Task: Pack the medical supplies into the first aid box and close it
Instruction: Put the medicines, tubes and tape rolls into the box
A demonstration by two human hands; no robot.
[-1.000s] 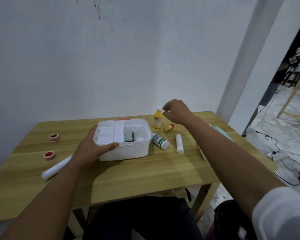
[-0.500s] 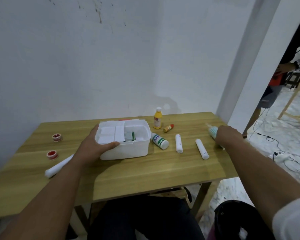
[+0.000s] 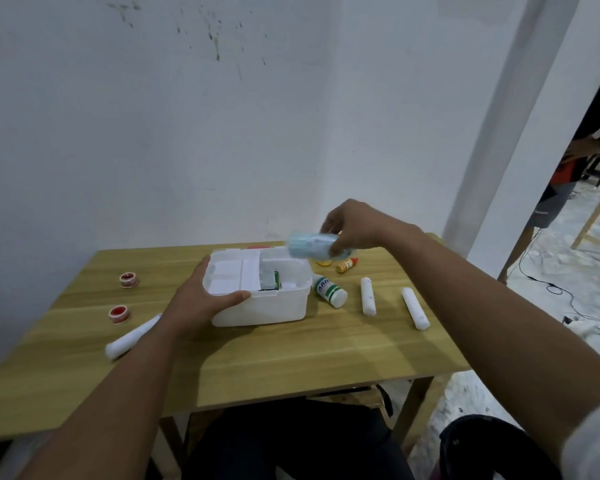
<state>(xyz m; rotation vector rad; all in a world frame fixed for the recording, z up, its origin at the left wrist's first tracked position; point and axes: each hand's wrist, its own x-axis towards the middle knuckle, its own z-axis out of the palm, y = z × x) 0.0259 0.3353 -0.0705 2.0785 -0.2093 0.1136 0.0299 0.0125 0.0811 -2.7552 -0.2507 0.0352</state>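
The white first aid box [image 3: 267,308] stands open on the wooden table [image 3: 291,358], a green packet [image 3: 273,283] inside its right compartment. My left hand [image 3: 201,303] grips the box's front left rim. My right hand [image 3: 352,230] holds a pale blue rolled pack [image 3: 309,247] just above the box's far right corner. On the table right of the box lie a white bottle with green label [image 3: 329,291], two white rolls [image 3: 368,296] [image 3: 415,308] and a small orange bottle [image 3: 346,265]. A yellow bottle is mostly hidden behind the blue pack.
Left of the box sit two small red-topped jars [image 3: 129,280] [image 3: 119,314] and a long white roll [image 3: 132,337]. A white wall rises behind the table. The table's right edge drops to a floor with cables [image 3: 561,292]; another person stands at far right.
My right hand has picked up the pale blue pack from the table's right edge and carried it left, up over the box. My left hand stays on the box.
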